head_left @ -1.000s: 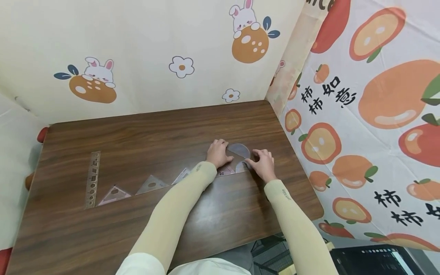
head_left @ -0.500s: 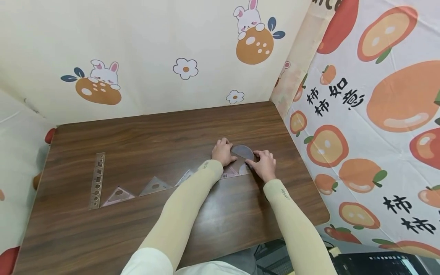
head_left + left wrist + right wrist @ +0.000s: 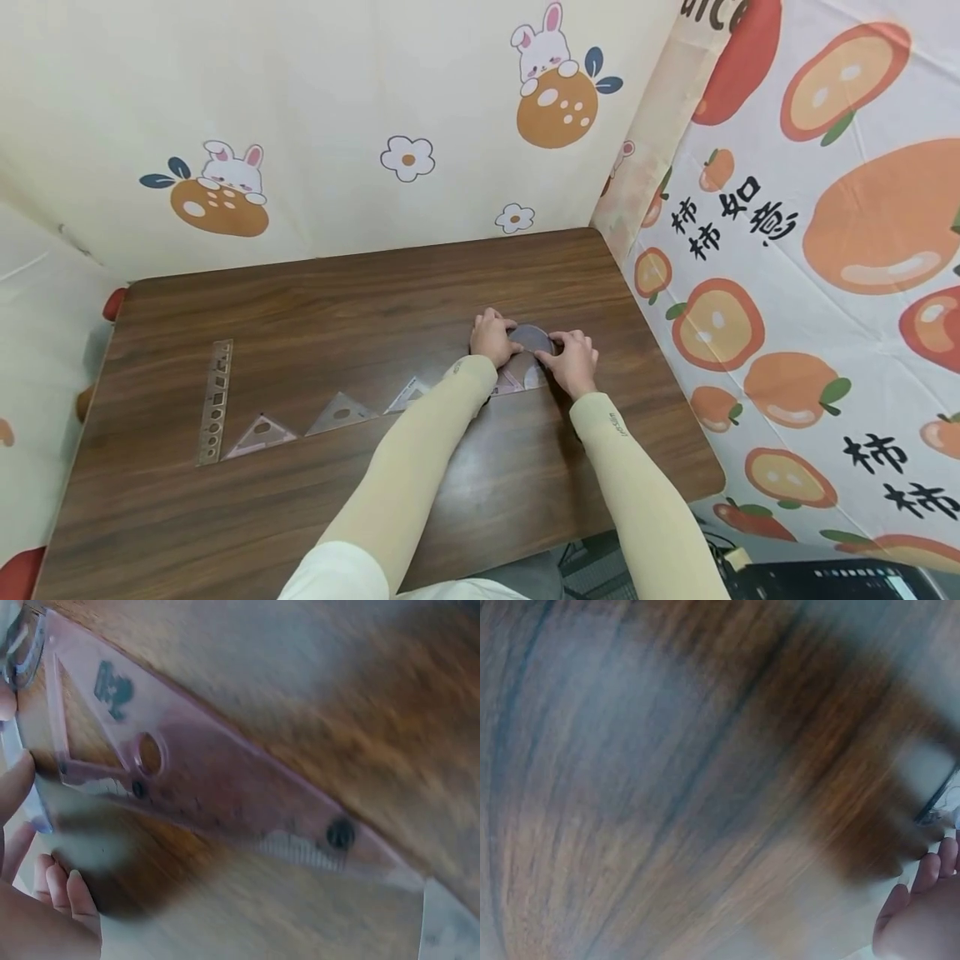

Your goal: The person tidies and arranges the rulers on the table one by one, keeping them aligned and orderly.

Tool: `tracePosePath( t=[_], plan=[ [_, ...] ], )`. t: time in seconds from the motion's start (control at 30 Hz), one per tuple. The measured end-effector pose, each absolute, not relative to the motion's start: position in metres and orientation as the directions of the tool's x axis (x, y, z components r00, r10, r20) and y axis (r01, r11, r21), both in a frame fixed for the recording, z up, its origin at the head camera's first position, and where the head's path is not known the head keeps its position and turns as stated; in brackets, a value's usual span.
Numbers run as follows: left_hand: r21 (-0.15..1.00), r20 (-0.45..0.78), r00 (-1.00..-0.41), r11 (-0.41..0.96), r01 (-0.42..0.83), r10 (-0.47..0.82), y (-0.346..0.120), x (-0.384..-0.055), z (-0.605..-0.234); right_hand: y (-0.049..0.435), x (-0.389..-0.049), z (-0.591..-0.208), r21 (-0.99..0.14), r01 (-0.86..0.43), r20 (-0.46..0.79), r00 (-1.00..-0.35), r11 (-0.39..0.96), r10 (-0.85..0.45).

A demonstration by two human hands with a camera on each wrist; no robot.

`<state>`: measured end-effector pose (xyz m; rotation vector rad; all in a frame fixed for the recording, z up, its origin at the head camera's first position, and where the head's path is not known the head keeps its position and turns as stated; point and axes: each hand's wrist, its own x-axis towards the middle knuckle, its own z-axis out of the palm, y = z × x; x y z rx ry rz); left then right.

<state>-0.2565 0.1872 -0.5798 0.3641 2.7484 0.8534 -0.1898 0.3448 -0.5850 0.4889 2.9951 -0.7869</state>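
Between both hands is a clear, bluish half-round protractor (image 3: 531,337), its curved side away from the person. My left hand (image 3: 491,337) pinches its left end with thumb and fingers. At the right end my right hand (image 3: 572,363) pinches it the same way. Just below, a smaller clear protractor (image 3: 533,377) lies on the table, beside a pink set square (image 3: 507,383). Close up in the left wrist view, that pink set square (image 3: 202,765) shows a round hole and a triangular cut-out. In the right wrist view, only fingertips (image 3: 926,874) show at the right edge.
A clear ruler (image 3: 216,402) with cut-out shapes stands lengthwise at the left. To its right run a pink triangle (image 3: 260,435), a clear triangle (image 3: 341,414) and another clear one (image 3: 407,393), in a row on the brown table (image 3: 337,308). Printed cloth walls edge the table.
The two hands have come slightly closer together, and the held protractor has turned so that its straight edge is more level. The head view has shifted a little. The laid-out row is unchanged.
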Motion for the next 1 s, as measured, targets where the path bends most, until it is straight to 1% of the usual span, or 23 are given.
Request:
tracePosePath(
  t=[0.2, 0.37, 0.53, 0.77, 0.9, 1.0],
  plan=[
    [0.611, -0.136, -0.947, 0.778, 0.150, 0.289, 0.189, -0.252, -0.580, 0.353, -0.188, -0.587, -0.545, 0.253, -0.076, -0.964, 0.799, 0.254],
    [0.647, -0.069, -0.952, 0.740, 0.185, 0.299, 0.194, -0.251, -0.571, 0.369, -0.189, -0.580, -0.603, 0.200, -0.045, -0.975, 0.772, 0.217],
    [0.637, -0.019, -0.946, 0.733, 0.238, 0.323, 0.203, -0.249, -0.563, 0.386, -0.187, -0.572, -0.658, 0.163, -0.023, -0.980, 0.735, 0.196],
    [0.626, 0.004, -0.933, 0.727, 0.284, 0.361, 0.222, -0.241, -0.557, 0.413, -0.179, -0.563, -0.664, 0.126, -0.014, -0.988, 0.737, 0.155],
    [0.618, -0.007, -0.921, 0.726, 0.302, 0.390, 0.231, -0.234, -0.556, 0.428, -0.172, -0.560, -0.656, 0.123, -0.035, -0.991, 0.745, 0.132],
    [0.617, -0.016, -0.915, 0.724, 0.309, 0.404, 0.238, -0.227, -0.557, 0.438, -0.164, -0.558, -0.654, 0.140, -0.074, -0.990, 0.744, 0.122]
  ],
)
